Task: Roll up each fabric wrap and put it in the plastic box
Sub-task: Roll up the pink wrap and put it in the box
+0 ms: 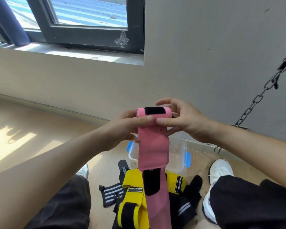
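Both hands hold the pink wrap (153, 139) up: left hand (127, 124) and right hand (180, 119) fingers curled, pinching its rolled top. Its tail hangs over the plastic box (177, 154) and the yellow wraps (134, 195) on the floor.

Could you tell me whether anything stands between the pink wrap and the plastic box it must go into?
Nothing visible does. The left hand and right hand hold the pink wrap above the plastic box, which shows no lid. The yellow wraps lie beside it, not over it. Only the wrap's own unrolled tail hangs between.

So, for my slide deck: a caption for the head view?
Left hand and right hand roll a pink wrap above the plastic box.
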The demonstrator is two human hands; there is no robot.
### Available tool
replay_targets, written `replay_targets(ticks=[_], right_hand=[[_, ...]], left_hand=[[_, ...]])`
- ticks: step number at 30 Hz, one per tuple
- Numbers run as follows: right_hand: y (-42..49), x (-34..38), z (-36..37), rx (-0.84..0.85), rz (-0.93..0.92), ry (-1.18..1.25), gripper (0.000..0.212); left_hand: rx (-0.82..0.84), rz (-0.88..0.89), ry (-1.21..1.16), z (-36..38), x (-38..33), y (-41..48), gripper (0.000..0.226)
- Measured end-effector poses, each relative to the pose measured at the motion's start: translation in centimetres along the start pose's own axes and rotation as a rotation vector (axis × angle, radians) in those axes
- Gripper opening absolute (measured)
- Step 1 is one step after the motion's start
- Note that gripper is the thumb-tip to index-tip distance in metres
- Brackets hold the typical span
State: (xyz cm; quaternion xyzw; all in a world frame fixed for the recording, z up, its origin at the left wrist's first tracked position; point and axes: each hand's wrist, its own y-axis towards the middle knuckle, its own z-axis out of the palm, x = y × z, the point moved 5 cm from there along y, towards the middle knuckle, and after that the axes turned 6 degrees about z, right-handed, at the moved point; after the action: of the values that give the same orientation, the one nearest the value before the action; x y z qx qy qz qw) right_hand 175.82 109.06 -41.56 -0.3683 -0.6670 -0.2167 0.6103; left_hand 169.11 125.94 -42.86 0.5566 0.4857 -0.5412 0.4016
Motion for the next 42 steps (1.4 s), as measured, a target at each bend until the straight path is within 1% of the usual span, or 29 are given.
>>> replay_targets(ticks=[5,8,10,12,16,18,20,21,26,28,30,33,35,38,42], right_hand=[[-0.3,-0.9,0.6,0.147,0.204,0.035,0.059],[-0.2,-0.8,0.8,0.142,0.205,0.074,0.059],[-0.1,-0.4,0.9,0.134,0.166,0.099,0.054],[-0.1,-0.1,0.7,0.129,0.135,0.128,0.051],[-0.1,0.3,0.2,0.091,0.067,0.164,0.048],[-0.2,0.3,0.0,0.065,0.038,0.162,0.049],[-0.2,0.2,-0.1,0.045,0.008,0.145,0.051],[-0.1,0.1,-0.1,0.034,-0.007,0.128,0.051],[-0.1,0.3,-0.1,-0.002,-0.075,0.023,0.053],[-0.2,0.3,-0.1,0.007,-0.054,0.040,0.055],[-0.1,0.0,-0.2,0.038,0.016,0.076,0.057],[-0.2,-0.3,-0.1,0.109,0.125,0.068,0.050],[-0.2,-0.5,0.2,0.135,0.161,0.058,0.052],[-0.3,-0.4,0.3,0.126,0.155,0.052,0.052],[-0.2,-0.2,0.0,0.114,0.109,0.085,0.050]], left_hand=[[-0.030,0.068,-0.003,-0.3,-0.1,0.1,0.047],[-0.026,0.133,-0.008,-0.2,-0.4,0.1,0.044],[-0.026,0.159,-0.008,-0.2,-0.6,0.1,0.049],[-0.039,0.131,-0.029,-0.3,-0.8,0.1,0.055],[0.028,-0.008,-0.022,-0.4,-0.2,-0.1,0.046],[0.054,-0.090,-0.046,0.0,0.3,-0.2,0.053],[0.025,-0.123,-0.045,0.2,0.4,-0.1,0.059],[0.001,-0.119,-0.034,0.2,0.3,-0.1,0.058],[-0.073,-0.041,-0.021,0.1,-0.2,0.3,0.044],[-0.082,-0.014,-0.018,-0.1,-0.4,0.3,0.038],[-0.085,0.017,-0.001,-0.4,-0.4,0.3,0.036],[-0.085,0.068,-0.043,-0.7,-0.3,0.3,0.044],[-0.081,0.104,-0.062,-0.6,-0.4,0.3,0.046],[-0.068,0.154,-0.062,-0.3,-0.6,0.1,0.046],[-0.074,0.193,0.032,-0.4,-0.8,0.0,0.058]])
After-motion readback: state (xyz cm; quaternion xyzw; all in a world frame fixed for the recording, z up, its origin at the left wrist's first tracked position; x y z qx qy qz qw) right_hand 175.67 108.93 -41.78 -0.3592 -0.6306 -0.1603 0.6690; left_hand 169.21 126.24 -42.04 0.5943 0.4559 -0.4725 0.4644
